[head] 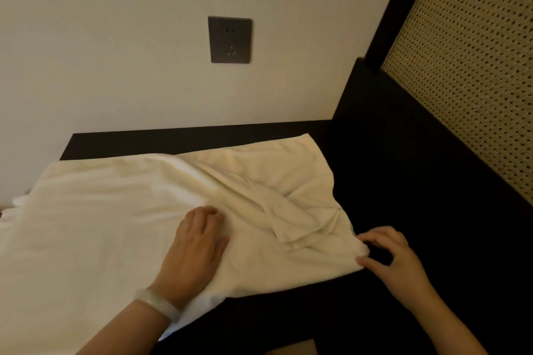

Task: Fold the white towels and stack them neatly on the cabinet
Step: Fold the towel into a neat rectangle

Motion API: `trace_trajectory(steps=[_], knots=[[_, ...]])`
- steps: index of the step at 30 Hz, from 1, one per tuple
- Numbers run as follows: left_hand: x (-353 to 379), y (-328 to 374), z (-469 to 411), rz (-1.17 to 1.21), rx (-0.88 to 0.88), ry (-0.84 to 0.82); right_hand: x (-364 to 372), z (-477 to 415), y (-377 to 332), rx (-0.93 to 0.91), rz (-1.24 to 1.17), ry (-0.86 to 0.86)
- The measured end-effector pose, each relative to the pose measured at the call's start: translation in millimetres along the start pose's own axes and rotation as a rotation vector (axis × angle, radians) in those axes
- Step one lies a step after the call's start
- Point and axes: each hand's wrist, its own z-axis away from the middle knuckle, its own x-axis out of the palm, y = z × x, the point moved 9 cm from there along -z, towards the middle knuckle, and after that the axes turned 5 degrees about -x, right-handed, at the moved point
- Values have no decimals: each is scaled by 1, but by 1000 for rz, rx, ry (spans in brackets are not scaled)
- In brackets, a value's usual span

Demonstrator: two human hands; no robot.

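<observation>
Novice: Nearest me is the pale bracelet (157, 304) on the wrist, and just past it the left hand (196, 245). What is that hand doing?

Housekeeper: It rests palm down on the white towel (115, 210), thumb out to the side. The fingertips bend away from the camera, so I cannot tell whether they gather cloth or only press.

Novice: And the right hand (395, 256)?

Housekeeper: Thumb and forefinger pinch the towel's near right corner, with the other fingers loosely spread above the dark cabinet (403, 181).

Novice: Where does the towel lie?

Housekeeper: It is spread over the left part of the cabinet's top. Its long axis runs left to right along the back edge, under the wall socket (230, 40). The left end passes out of view. The right end points toward the woven panel (467, 66) and is rumpled, with a flap doubled over itself.

Novice: So how do I do this step well?

Housekeeper: I'd judge it is still the flattening stage. Keep the left palm as an anchor and draw the pinched corner outward and toward the front edge until the creases go. Square the right end to the cabinet's edges before folding.
</observation>
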Motion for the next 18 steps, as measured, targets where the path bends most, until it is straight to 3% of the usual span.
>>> trace_trajectory(steps=[3, 7, 9, 11, 14, 16, 18], knots=[[3, 11, -1, -20, 110, -8, -1, 1, -19, -179, 239, 24], [6, 5, 1, 20, 93, -12, 9, 7, -46, -399, 472, -25], [8, 2, 1, 29, 83, -19, 15, 8, -45, -425, 510, -84], [9, 1, 1, 40, 78, -27, 11, 7, -31, -305, 409, -93], [9, 0, 1, 45, 77, -25, 7, 3, 2, 25, 28, -158], [8, 0, 1, 56, 71, -21, 14, 4, 14, 105, -112, -259], [8, 0, 0, 65, 70, -22, 11, 1, 15, 92, -123, -246]])
